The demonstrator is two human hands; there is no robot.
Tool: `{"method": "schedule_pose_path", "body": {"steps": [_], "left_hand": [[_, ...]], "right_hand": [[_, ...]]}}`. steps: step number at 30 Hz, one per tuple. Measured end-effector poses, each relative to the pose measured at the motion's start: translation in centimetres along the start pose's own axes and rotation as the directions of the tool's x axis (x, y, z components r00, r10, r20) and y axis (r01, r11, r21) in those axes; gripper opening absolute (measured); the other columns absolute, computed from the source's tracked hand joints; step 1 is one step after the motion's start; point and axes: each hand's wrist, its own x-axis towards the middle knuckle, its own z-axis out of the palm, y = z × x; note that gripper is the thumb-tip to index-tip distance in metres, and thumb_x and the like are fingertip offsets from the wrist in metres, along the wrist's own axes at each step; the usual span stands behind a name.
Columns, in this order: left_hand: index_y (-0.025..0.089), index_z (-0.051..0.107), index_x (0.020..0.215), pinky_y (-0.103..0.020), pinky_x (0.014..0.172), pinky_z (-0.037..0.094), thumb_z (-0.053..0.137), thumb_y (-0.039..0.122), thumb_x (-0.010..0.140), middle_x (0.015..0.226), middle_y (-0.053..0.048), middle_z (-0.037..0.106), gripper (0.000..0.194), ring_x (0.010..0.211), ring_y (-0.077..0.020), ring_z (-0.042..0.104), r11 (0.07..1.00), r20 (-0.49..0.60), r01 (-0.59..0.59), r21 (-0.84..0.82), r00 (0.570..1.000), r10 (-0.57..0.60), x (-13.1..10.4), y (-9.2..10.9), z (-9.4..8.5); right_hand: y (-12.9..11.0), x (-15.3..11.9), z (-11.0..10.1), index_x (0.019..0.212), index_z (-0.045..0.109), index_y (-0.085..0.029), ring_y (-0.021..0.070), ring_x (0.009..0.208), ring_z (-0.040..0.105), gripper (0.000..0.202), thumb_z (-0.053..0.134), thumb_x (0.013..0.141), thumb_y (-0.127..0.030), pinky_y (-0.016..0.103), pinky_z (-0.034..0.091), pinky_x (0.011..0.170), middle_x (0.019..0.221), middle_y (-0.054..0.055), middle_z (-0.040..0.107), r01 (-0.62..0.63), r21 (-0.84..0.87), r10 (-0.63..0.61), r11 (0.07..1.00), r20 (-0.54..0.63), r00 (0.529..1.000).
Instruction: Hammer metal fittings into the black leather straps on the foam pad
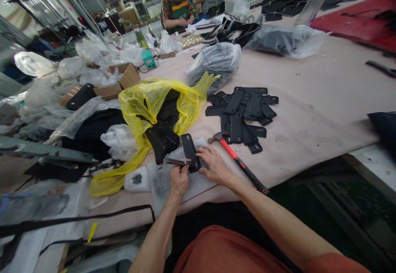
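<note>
My left hand (179, 178) is closed on a thin grey metal tool (175, 161), whose far end points left. A black strap piece (189, 147) with a small slot lies on a speckled pale board (167, 182), its lower end beside the tool. My right hand (214, 164) has its fingers spread, the fingertips at the strap piece's right edge. A hammer (238, 161) with a red and black handle lies right of this hand. Black strap pieces (255, 107) form a loose pile beyond it. More black pieces (162, 141) stick out of a yellow plastic bag (139, 95).
Beyond the pile sits a grey wrapped bundle (215, 62). Clear plastic bags and a cardboard box (128, 77) crowd the left. A person (177, 10) is across the table (309, 99). A red sheet (365, 21) lies far right.
</note>
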Motion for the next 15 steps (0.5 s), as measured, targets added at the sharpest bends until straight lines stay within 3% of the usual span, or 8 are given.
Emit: {"method": "schedule_pose_path", "body": {"steps": [15], "left_hand": [[0.021, 0.069, 0.098, -0.034, 0.093, 0.054, 0.054, 0.017, 0.086, 0.102, -0.004, 0.074, 0.019, 0.099, -0.0197, 0.067, 0.992, 0.016, -0.108, 0.072, 0.994, 0.107, -0.02, -0.01, 0.64]], "right_hand": [[-0.31, -0.04, 0.03, 0.125, 0.056, -0.019, 0.0314, 0.133, 0.034, 0.057, 0.067, 0.07, -0.015, 0.053, 0.031, 0.108, 0.141, 0.009, 0.049, 0.002, -0.013, -0.002, 1.0, -0.017, 1.0]]}}
